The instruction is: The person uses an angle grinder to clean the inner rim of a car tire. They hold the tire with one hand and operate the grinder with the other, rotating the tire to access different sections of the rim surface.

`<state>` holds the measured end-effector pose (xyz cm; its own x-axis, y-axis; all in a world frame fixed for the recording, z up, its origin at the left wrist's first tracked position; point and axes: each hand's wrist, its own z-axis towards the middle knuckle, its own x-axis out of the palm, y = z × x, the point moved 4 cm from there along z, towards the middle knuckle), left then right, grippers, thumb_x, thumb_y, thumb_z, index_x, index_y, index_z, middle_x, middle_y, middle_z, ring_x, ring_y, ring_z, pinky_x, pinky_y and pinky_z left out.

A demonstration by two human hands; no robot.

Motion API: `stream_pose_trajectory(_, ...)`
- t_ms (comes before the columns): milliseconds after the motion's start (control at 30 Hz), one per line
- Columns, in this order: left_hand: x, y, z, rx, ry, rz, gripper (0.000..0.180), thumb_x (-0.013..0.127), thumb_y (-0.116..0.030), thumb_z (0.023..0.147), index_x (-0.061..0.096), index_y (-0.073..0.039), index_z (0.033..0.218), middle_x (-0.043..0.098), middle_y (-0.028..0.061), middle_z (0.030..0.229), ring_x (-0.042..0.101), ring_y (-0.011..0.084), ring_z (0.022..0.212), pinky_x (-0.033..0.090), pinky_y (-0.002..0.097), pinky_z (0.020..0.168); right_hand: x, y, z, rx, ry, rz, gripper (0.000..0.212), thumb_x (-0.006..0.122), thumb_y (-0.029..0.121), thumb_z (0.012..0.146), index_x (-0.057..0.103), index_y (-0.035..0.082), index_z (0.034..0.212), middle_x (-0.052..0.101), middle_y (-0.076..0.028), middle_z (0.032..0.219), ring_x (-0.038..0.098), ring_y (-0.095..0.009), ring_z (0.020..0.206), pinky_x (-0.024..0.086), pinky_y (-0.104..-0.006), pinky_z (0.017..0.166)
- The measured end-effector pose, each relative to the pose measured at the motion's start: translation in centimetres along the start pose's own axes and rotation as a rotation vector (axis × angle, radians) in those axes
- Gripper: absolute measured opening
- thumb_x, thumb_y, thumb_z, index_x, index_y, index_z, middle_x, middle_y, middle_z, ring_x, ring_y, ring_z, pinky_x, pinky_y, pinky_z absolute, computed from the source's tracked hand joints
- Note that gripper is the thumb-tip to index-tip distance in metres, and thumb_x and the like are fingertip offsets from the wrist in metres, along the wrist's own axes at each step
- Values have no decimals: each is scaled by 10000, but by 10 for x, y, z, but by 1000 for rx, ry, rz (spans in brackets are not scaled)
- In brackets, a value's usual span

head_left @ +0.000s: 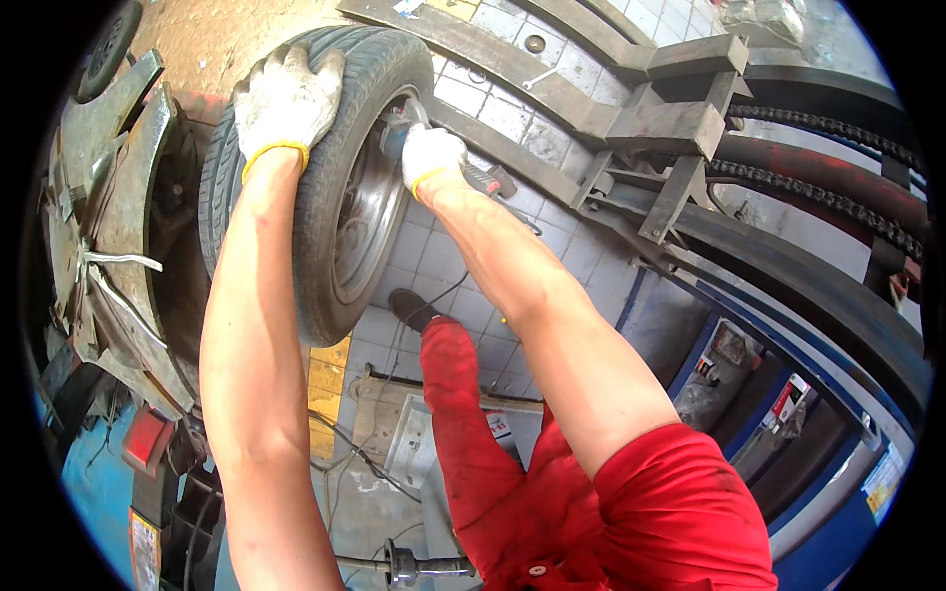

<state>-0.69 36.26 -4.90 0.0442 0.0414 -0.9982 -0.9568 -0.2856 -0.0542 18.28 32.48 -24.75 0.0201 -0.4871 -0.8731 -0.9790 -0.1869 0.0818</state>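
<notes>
A car wheel with a black tyre (325,286) and a silver metal rim (372,212) stands upright in front of me. My left hand (288,103), in a whitish work glove with a yellow cuff, lies on top of the tread with its fingers spread. On the wheel's right side, my right hand (434,158), gloved alike, is closed around an angle grinder (395,136). The grinder's head is at the upper part of the rim; whether its disc touches the metal cannot be made out. Its rear end (483,179) shows beyond my glove.
Bent, worn metal panels (108,187) stand close on the left. Heavy steel beams (680,128) with chains (838,128) run along the right. A wrench (540,77) lies on the tiled floor (434,258). A thin cable (399,340) trails near my shoe (412,308). Blue shelving (695,355) stands at lower right.
</notes>
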Motion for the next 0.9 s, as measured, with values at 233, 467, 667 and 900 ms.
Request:
stream_pose_trajectory(233,2,-5,0,21,-6,4,719,456,-611,1019,662,-83,1462,663,178,1475,591,367,1384,409,541,1172,41,-38,0,88,93,86,326,588,198,1013,689,21,1267,799,-199,1139,791,-357,1062,617,-486,894)
stream_pose_trajectory(467,-4,1,2,8,76,-28,746,455,-628,1029,603,-95,1529,582,179,1571,542,401,1441,391,523,1212,66,-33,-24,-61,124,111,328,495,194,1066,706,37,1260,798,-209,1128,790,-388,1042,621,-518,878)
stream_pose_trajectory(667,-1,3,5,28,66,-65,738,463,-624,1026,616,-92,1515,599,193,1547,553,399,1432,391,528,1209,69,-19,2,-44,106,134,321,511,159,1045,709,16,1254,798,-218,1123,791,-376,1043,622,-506,883)
stream_pose_trajectory(900,-36,-33,-17,3,-28,-90,513,584,-423,1000,720,35,1189,704,297,1260,666,489,1169,507,543,1070,93,-6,9,11,133,34,324,551,178,1041,730,33,1269,810,-166,1153,804,-345,1029,631,-533,771)
